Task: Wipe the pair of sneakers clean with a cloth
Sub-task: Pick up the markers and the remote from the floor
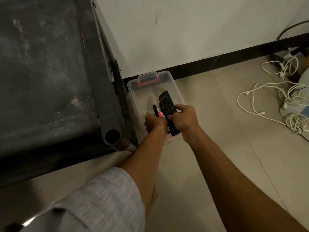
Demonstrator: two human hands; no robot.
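Tiled floor [217, 164], dim room; left hand [154, 123] clenched round black pen [155, 109] plus something pink, right hand [185, 118] grasping remote [166, 102], both over clear bin [133, 84] by the wall [184, 30], beside dark frame [107, 106]. No sneakers or cloth in view, so likely pre-task rummaging. Next: drop these, find cloth. White cables [275, 91] far right

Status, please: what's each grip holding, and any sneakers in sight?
Right grip holds black remote. Left grip holds black pen and pink item, over clear bin. No sneakers or cloth in view.
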